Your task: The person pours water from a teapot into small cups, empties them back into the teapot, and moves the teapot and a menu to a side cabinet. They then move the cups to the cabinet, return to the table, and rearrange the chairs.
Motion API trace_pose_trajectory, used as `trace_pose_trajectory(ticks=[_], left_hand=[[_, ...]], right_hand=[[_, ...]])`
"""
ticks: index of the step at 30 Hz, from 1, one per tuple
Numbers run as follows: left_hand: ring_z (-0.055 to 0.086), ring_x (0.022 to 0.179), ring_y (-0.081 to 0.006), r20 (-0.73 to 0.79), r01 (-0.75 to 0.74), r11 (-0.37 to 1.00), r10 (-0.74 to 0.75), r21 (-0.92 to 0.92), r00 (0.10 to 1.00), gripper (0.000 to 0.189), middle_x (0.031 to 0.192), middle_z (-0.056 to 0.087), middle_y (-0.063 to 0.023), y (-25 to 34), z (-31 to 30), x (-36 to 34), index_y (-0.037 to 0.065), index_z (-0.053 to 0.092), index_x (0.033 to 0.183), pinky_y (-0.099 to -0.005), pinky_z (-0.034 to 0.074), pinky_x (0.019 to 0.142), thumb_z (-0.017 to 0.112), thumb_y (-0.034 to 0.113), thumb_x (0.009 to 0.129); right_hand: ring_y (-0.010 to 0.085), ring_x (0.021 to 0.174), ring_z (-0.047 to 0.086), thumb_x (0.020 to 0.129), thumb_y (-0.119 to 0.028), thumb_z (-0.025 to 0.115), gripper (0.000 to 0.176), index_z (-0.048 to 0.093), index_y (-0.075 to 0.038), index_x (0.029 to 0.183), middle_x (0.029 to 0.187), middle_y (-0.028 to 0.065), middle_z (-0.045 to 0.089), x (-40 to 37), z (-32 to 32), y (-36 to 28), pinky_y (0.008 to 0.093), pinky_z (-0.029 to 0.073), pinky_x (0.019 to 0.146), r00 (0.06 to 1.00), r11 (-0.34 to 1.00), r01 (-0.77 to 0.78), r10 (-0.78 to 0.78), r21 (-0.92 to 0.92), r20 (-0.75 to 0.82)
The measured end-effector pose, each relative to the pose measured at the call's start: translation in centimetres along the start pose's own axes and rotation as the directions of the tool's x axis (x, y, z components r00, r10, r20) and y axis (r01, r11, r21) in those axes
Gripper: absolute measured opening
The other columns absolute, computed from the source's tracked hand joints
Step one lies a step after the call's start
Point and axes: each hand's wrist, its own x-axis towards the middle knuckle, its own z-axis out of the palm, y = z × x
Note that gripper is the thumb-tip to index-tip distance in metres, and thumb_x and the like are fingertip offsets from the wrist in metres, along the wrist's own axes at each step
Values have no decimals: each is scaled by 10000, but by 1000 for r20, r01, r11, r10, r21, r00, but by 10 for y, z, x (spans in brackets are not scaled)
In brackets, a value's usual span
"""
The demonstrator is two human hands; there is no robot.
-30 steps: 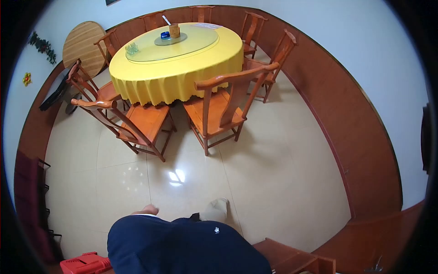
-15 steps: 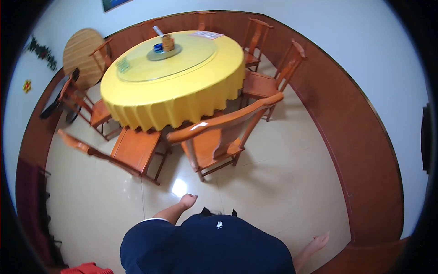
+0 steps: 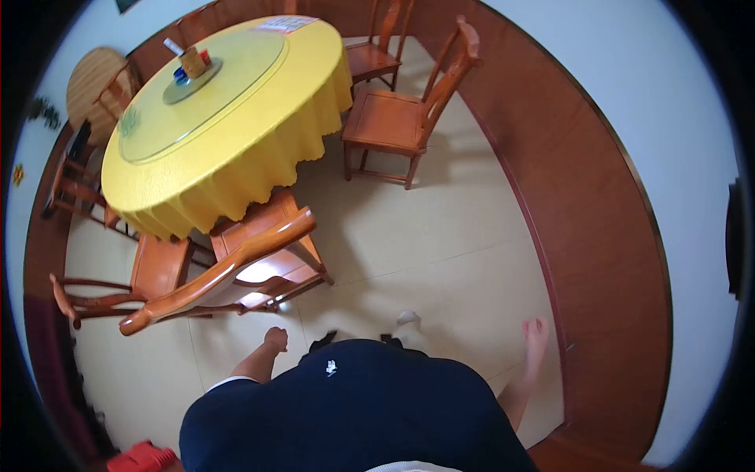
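My left hand (image 3: 276,339) hangs in front of my body with its fingers curled in, and no object shows in it. Just beyond it is the nearest wooden chair (image 3: 271,224), its curved top rail toward me; hand and chair look apart. Out to the right, my right hand (image 3: 536,330) hangs over the floor near the brown wall panel, fingers loosely curled and slightly blurred, with nothing visible in them. A round table with a yellow cloth (image 3: 236,193) stands ahead to the left.
A glass turntable (image 3: 244,94) on the table carries a brown container (image 3: 191,61) and small blue and red items. More wooden chairs (image 3: 385,122) stand around it. Brown panelling (image 3: 582,197) curves along the right. A red object (image 3: 141,458) lies low on the left.
My view has shifted forward and right, so the table and near chairs sit farther left. A shoe now shows ahead of my body. My right hand has swung forward.
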Motion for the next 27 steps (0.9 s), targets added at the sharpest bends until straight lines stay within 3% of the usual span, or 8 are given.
trace_pose_trajectory(ticks=[4,8,10,11,12,16,22,27], left_hand=[[553,640,-228,387,487,496,-298,-719,873,281,715,541,-120,93,-111,-27,-31,540,824,-357,509,507,473,231,746],[547,666,-238,475,544,-13,-504,-839,721,271,747,540,-124,128,-125,-3,-1,535,862,-374,498,529,495,226,721],[554,712,-282,337,510,274,-490,-816,804,261,805,561,-147,133,-48,37,61,551,868,-385,461,630,562,225,665],[558,735,-304,71,261,840,-259,-475,963,271,834,572,-159,135,21,60,92,559,870,-391,442,680,595,225,637],[562,660,-249,102,344,808,-337,-478,936,220,733,572,-131,149,34,85,67,548,849,-358,452,631,579,189,669],[543,629,-228,562,638,-74,-559,-766,610,177,706,554,-118,153,-39,115,61,534,822,-340,446,595,555,177,691],[516,583,-196,702,302,-635,-614,-711,362,122,666,529,-98,118,-171,132,52,511,781,-312,436,542,519,160,724],[493,544,-170,648,-219,-692,-721,-688,244,101,632,507,-82,68,-301,160,44,493,747,-289,428,498,489,145,751]], right_hand=[[110,795,489,782,-116,526,183,478,6,910,862,56,518,123,122,-107,221,386,720,867,973,220,-165,-64,471],[92,765,488,788,-135,530,165,498,-5,884,817,36,531,185,283,-162,209,388,691,601,948,311,-248,64,760],[82,737,486,790,-143,528,163,506,-15,888,810,29,534,196,359,-182,210,398,675,422,928,340,-293,151,858],[76,736,484,789,-145,528,163,511,-24,897,817,22,536,203,398,-190,208,398,680,317,921,342,-301,187,900],[70,733,478,784,-156,534,180,514,-28,908,821,16,536,206,433,-201,205,397,681,254,926,327,-277,187,927],[119,841,517,754,-199,563,307,514,-25,1003,945,61,559,238,546,-234,246,406,737,128,860,487,-245,154,961],[206,974,499,758,-231,529,351,501,-25,1041,1026,123,537,308,677,-293,292,385,822,76,727,670,-265,148,961],[217,705,583,743,-222,527,440,427,-5,1112,1065,166,500,356,835,-328,303,468,665,35,659,737,-256,148,966]])
